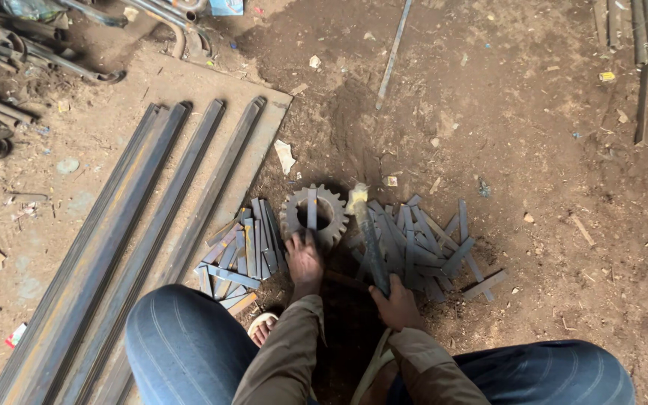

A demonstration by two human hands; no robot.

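A toothed steel gear [329, 204] lies flat on the dirt floor. A short flat metal strip [311, 210] rests across its hole. My left hand [304, 261] grips the near end of that strip. My right hand [397, 304] is closed on the handle of a hammer [369, 236], whose pale head is just right of the gear and appears blurred. A pile of flat metal strips [243, 255] lies to the left of the gear and a second, larger pile [429, 247] to the right.
Several long steel bars [144, 240] lie diagonally on a board at left. My knees in blue trousers [189, 345] fill the bottom, with a sandalled foot [262, 327] between them. Scrap pipes lie at top left and top right; a thin rod [393, 52] lies at top centre.
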